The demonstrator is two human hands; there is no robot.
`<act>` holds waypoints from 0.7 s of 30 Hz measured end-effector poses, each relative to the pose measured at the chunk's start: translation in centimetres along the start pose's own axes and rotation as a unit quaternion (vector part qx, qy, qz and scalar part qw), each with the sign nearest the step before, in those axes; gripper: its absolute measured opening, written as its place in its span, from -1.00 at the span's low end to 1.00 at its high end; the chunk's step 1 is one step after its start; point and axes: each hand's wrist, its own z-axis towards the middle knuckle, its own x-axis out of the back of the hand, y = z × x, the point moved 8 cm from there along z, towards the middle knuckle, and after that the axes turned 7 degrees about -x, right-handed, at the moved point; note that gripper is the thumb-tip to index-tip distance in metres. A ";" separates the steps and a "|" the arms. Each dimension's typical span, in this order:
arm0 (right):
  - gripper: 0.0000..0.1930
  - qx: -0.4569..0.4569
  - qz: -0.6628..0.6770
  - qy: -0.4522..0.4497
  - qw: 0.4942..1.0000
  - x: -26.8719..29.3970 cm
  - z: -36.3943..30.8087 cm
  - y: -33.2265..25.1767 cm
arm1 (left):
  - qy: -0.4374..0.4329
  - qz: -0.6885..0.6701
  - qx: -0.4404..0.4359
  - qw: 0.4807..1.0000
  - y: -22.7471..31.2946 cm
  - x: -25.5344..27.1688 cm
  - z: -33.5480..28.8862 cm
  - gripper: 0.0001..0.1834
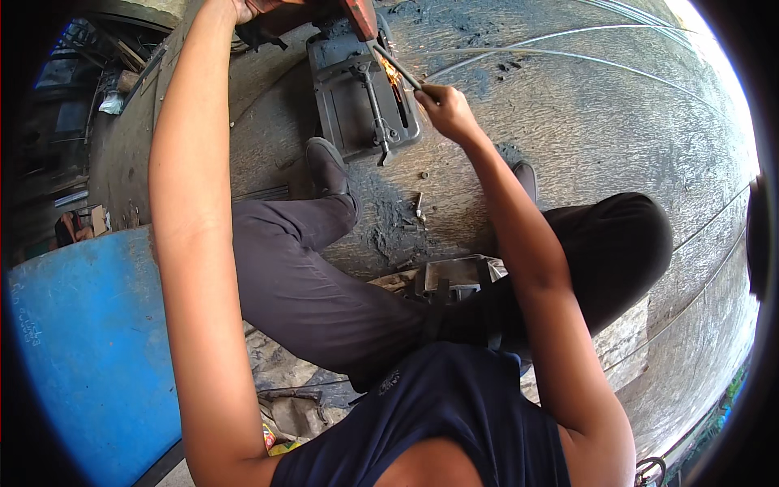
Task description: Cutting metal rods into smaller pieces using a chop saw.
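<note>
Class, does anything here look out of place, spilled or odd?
Dark grit and small metal pieces lie scattered on the floor between the shoes, looking untidy. Also, the bare right hand grips a rod close to orange sparks, which seems risky.

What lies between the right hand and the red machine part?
In the head view, a rod held in the right hand, with orange sparks beside it.

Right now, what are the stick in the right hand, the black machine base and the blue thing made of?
The stick is probably dull metal: straight, with orange sparks beside it. The black machine base seems painted metal, with a soft sheen. The blue thing could be painted metal or plastic; its smooth face leaves that open.
</note>
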 end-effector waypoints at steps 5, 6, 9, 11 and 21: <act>-0.63 -0.115 0.100 -0.061 0.986 0.4 0.4 2.6 | 0.007 -0.022 0.016 1.000 -0.5 0.9 1.2 -0.64; -0.63 -0.103 0.092 -0.053 0.989 0.4 0.6 3.0 | -0.027 -0.037 0.008 0.999 -0.5 1.0 1.5 -0.65; -0.65 -0.108 0.104 -0.010 0.989 0.6 0.5 4.3 | -0.042 -0.056 0.004 0.998 -0.7 0.5 2.0 -0.66; -0.66 -0.100 0.089 -0.012 0.991 0.6 0.3 3.6 | -0.013 -0.058 0.008 0.998 -0.9 1.3 2.1 -0.67; -0.71 -0.034 0.020 0.028 0.999 0.6 0.6 1.7 | -0.052 -0.048 0.004 0.997 -0.6 0.4 1.6 -0.70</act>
